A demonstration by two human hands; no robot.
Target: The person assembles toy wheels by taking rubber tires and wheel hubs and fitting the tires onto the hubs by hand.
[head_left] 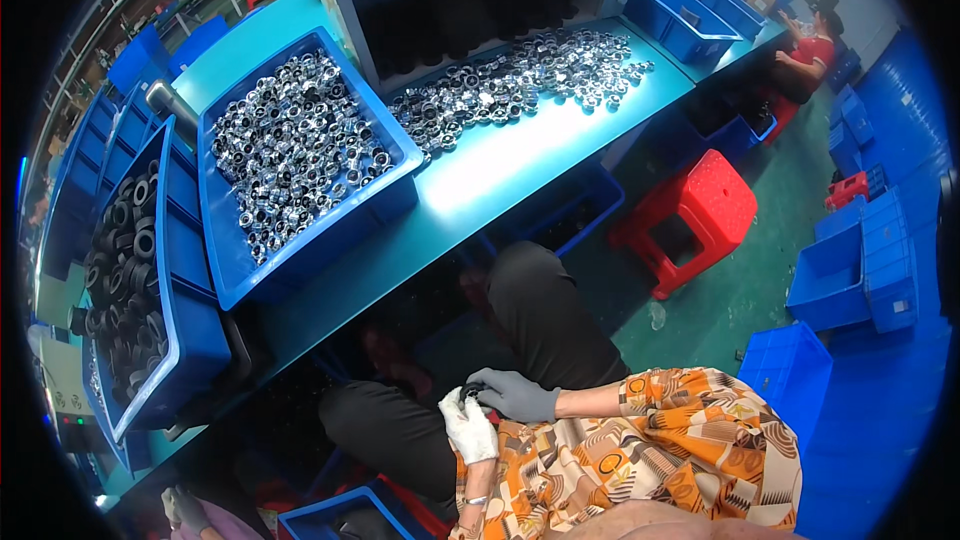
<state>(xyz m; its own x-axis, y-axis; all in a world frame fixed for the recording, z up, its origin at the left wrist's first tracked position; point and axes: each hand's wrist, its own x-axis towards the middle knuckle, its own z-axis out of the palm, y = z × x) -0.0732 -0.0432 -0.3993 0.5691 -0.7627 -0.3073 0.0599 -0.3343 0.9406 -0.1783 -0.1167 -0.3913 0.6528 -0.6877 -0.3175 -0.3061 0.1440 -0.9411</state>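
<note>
In front of my lap, my left hand (468, 427), in a white glove, has its fingers closed on a small black ring (474, 391). My right hand (514, 396), wearing a grey glove, meets it there, and its fingers curl around the same ring. Part of the ring is covered by the gloves. Beyond my knees, a blue bin (218, 285) full of shiny metal rings (300, 130) rests on the teal bench. To its left a tilted blue bin (168, 335) holds many black rings (125, 270).
Loose metal rings (520, 80) lie spread over the bench (480, 180) before a machine opening (480, 5). A red stool (700, 215) stands to the right, near blue crates (865, 260). Another person's gloved hands (184, 508) show at lower left; a person in red (812, 52) sits far right.
</note>
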